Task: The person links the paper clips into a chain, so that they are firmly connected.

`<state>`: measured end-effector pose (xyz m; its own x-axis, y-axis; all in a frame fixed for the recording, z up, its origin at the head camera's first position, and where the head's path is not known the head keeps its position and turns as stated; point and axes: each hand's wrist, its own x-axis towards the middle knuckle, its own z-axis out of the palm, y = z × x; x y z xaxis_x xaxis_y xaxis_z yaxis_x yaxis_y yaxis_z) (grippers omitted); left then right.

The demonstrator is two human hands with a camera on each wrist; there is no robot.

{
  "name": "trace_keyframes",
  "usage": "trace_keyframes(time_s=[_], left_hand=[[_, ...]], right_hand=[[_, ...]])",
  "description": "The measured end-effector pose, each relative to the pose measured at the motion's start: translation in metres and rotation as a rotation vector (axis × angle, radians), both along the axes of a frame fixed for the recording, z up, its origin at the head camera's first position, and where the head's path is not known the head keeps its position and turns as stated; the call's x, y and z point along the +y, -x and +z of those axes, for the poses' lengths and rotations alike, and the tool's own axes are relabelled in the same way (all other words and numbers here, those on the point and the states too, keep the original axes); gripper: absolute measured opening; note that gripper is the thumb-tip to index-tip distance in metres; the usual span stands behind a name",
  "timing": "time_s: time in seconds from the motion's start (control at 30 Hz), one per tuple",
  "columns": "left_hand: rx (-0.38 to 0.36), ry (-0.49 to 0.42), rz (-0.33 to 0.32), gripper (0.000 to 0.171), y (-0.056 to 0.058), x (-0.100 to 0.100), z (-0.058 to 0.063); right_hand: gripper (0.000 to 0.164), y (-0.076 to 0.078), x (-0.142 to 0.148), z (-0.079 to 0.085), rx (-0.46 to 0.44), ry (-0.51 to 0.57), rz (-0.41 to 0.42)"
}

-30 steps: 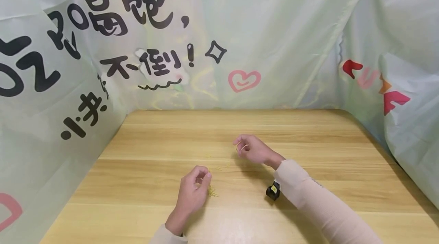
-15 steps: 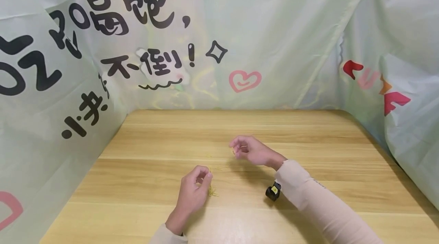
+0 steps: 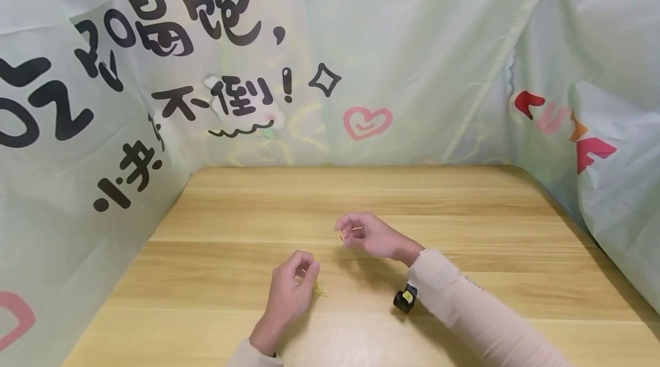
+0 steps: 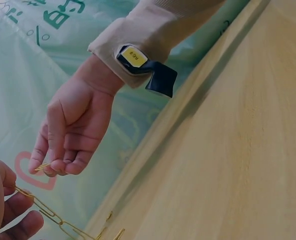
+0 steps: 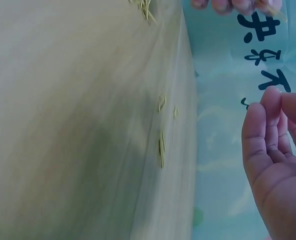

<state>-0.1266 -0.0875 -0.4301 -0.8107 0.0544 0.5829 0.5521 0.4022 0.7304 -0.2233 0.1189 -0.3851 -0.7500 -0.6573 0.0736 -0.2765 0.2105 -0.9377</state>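
My left hand (image 3: 289,287) is low over the table, left of centre. It pinches the end of a chain of linked gold paper clips (image 4: 49,212). Beside that hand, the lower part of the chain gathers in a small heap (image 3: 319,289) at the table. Farther back and to the right, my right hand (image 3: 373,236) is raised over the wood, pinching a single gold paper clip (image 4: 42,167) between thumb and fingertips. In the left wrist view this clip stands apart from the chain's upper end.
Several loose paper clips (image 5: 161,148) lie on the wooden table (image 3: 464,201) beyond the heap. A black wrist camera (image 3: 405,298) hangs from the right sleeve. Printed cloth (image 3: 412,58) walls the table at the back and both sides.
My right hand has come left and slightly nearer, carrying its paper clip toward the left hand. The left hand keeps its place and its pinch on the chain.
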Motion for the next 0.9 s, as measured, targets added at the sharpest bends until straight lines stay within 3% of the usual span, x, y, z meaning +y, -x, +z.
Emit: trace_keyframes(time_s=[0.3, 0.57, 0.9], left_hand=[[0.022, 0.049, -0.067, 0.010, 0.000, 0.000, -0.001], [0.076, 0.059, -0.063, 0.013, 0.004, 0.000, -0.002], [0.054, 0.052, -0.072, 0.016, 0.003, 0.001, -0.002]], right_hand=[[0.032, -0.012, -0.010, 0.000, -0.052, 0.052, 0.040], [0.033, -0.015, -0.016, 0.001, -0.061, 0.061, 0.071], [0.036, -0.018, -0.023, 0.006, -0.095, 0.045, 0.091]])
